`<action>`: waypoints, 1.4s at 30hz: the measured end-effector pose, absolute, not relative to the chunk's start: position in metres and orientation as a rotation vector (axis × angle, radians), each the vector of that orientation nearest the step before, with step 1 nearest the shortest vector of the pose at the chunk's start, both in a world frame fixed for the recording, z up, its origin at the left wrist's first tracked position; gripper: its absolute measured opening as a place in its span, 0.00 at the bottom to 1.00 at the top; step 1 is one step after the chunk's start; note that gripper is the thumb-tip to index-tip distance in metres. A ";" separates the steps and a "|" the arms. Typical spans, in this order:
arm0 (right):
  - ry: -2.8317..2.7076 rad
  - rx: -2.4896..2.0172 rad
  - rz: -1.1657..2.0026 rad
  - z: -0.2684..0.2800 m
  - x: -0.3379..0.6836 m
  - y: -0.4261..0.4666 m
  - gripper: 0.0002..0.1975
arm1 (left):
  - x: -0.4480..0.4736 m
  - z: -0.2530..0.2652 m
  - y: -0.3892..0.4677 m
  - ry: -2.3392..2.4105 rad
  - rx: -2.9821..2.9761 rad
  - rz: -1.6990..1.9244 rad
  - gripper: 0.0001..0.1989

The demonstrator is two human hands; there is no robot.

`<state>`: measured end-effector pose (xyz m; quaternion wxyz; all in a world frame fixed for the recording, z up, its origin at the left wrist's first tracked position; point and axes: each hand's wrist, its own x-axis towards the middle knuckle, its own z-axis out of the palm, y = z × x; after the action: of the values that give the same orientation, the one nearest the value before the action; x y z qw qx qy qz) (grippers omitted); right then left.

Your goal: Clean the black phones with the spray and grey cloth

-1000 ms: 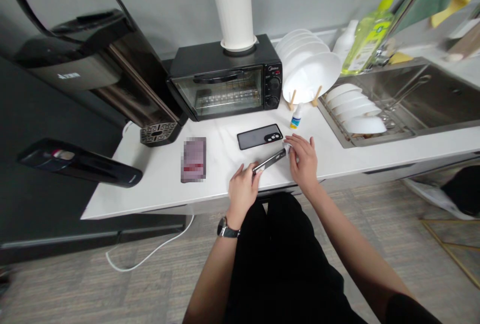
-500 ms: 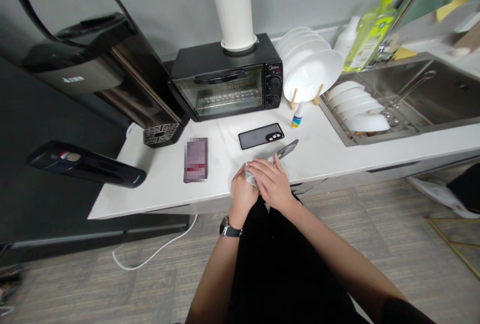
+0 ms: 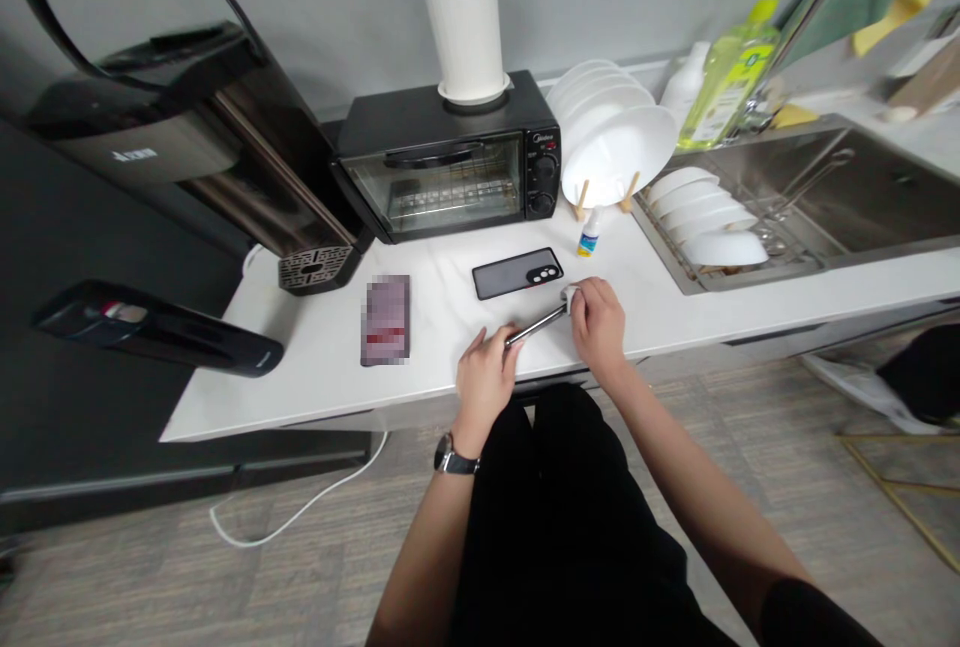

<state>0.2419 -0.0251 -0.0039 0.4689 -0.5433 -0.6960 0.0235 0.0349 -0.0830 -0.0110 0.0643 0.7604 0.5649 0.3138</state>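
My left hand (image 3: pixel 484 375) grips one end of a thin dark phone (image 3: pixel 535 325), seen edge-on above the counter's front part. At its other end, my right hand (image 3: pixel 598 322) pinches a small white cloth (image 3: pixel 570 297) against the phone's edge. Just behind the hands lies a black-rimmed phone case (image 3: pixel 517 273) with a translucent back and camera cutouts. A small bottle (image 3: pixel 589 235) with a blue and yellow label stands behind my right hand. Left of my hands rests a flat purplish item (image 3: pixel 386 320), its surface pixelated.
A toaster oven (image 3: pixel 450 177) carries a white utensil holder (image 3: pixel 465 32). Left stand a dark dispenser (image 3: pixel 247 157) and a black bottle-shaped item (image 3: pixel 165 329). White plates (image 3: pixel 619 147) in a rack, a green soap bottle (image 3: pixel 731 77), and a sink (image 3: pixel 862 197) with bowls (image 3: pixel 720 227) lie right.
My right hand has moved right, away from my left hand, carrying the white cloth to the phone's far end. The phone has turned and now shows as a thin edge.
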 end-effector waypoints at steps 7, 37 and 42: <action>-1.936 -1.176 0.054 -0.004 0.185 -0.068 0.17 | 0.032 -0.021 -0.082 1.783 2.326 0.852 0.13; -1.817 -1.331 0.016 0.002 0.203 -0.046 0.17 | 0.034 -0.011 -0.082 1.745 2.312 0.895 0.12; -1.999 -1.184 0.109 0.003 0.162 -0.077 0.16 | 0.031 -0.021 -0.079 1.748 2.372 0.886 0.11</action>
<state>0.1616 -0.0766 0.0026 0.3966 -0.4672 -0.7890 0.0431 0.0306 -0.0795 -0.0214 0.0325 0.7704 0.5678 0.2880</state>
